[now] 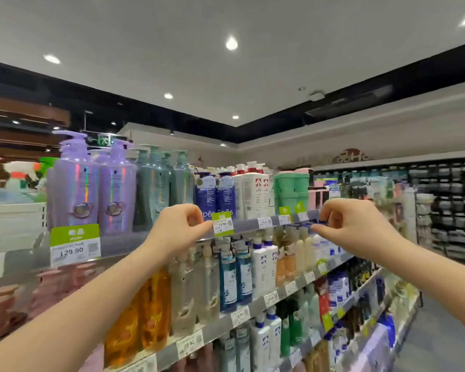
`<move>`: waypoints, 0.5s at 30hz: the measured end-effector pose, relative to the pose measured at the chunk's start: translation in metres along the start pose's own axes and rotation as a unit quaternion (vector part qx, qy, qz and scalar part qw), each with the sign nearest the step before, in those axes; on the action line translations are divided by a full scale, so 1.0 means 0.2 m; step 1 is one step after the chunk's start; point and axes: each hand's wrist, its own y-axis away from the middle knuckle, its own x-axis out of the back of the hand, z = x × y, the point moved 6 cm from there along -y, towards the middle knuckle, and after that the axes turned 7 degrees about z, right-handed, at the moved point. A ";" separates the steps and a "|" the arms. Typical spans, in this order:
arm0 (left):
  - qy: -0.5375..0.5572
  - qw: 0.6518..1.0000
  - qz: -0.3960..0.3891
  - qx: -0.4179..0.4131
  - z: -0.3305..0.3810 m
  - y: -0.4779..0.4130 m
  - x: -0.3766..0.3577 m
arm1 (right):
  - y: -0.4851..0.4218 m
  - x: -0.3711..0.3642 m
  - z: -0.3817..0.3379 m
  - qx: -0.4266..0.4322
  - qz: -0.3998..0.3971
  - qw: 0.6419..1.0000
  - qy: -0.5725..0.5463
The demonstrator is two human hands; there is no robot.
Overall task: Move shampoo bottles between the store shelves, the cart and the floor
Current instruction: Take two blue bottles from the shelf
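Both your hands are raised at the front edge of the top shelf (pixel 124 245). The left hand (pixel 177 228) has its fingers curled beside a green price tag (pixel 222 224), and whether it pinches the tag cannot be told. The right hand (pixel 352 226) pinches a small blue piece (pixel 310 224), too blurred to name. Neither hand grips a bottle by its body; the shampoo stands in rows on the shelves. The top shelf's front row shows two lilac pump bottles (pixel 74 189), two dark-blue bottles (pixel 206 196) and at least two white bottles (pixel 251 194) with red caps. For a clean lift you would likely grip the body, not the pump, and clear the shelf's front edge without knocking its neighbours.
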 end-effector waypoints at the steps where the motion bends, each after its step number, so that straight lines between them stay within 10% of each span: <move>1: -0.025 1.000 -0.001 0.005 -0.01 -0.05 -0.04 | -0.10 -0.07 0.04 0.014 -0.007 1.000 -0.008; 15: -0.364 0.925 -0.108 -0.021 -0.23 -0.76 -0.47 | -1.10 -1.12 0.05 0.165 -0.127 0.977 -0.046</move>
